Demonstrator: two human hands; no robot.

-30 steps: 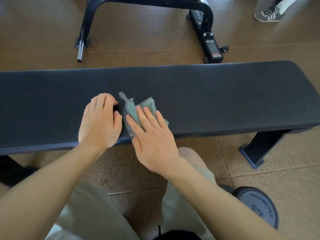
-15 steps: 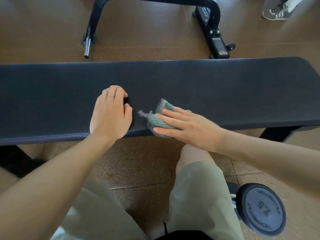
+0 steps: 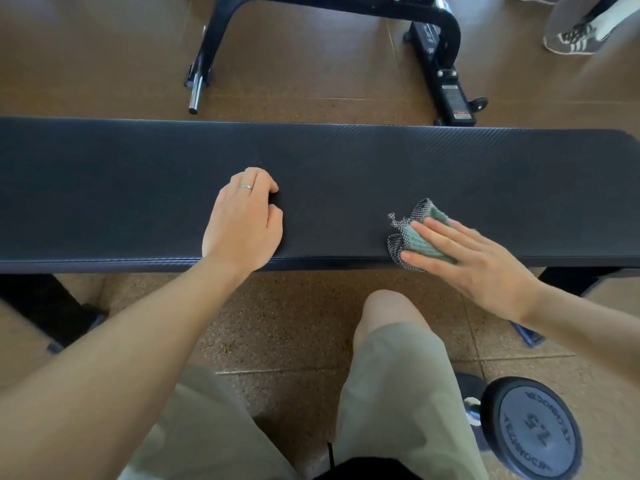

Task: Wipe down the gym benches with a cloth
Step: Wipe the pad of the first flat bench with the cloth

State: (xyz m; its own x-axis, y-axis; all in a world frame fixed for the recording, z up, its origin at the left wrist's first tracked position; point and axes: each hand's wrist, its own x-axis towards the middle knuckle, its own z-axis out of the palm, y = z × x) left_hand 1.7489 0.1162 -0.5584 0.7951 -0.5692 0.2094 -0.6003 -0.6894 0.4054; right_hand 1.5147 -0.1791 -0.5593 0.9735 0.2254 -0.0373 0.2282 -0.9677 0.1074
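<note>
We press the cloth [image 3: 424, 237] flat under the right hand [image 3: 474, 265], fingers straight, at the table's [image 3: 346, 161] near edge, right of centre. The left hand [image 3: 242, 223] braces, fingers curled, holding nothing. Risk: the cloth overhangs the edge and may slip off.
</note>
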